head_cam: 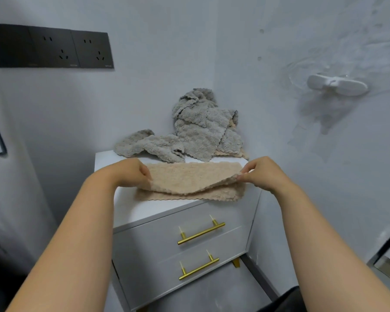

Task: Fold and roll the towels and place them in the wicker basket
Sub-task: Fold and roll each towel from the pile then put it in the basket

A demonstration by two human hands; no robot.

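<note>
Hands: my left hand [133, 174] and right hand [260, 175] each pinch one end of the beige towel [189, 180].
Fold: I should lay the lifted edge evenly, corners matched, flat on the surface [131, 210].

No legible text; tiny marks on socket panel [52, 47] too blurred

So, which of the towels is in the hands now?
The front beige towel, pinched by the left hand and right hand; the grey towels lie crumpled behind it, untouched.
</note>
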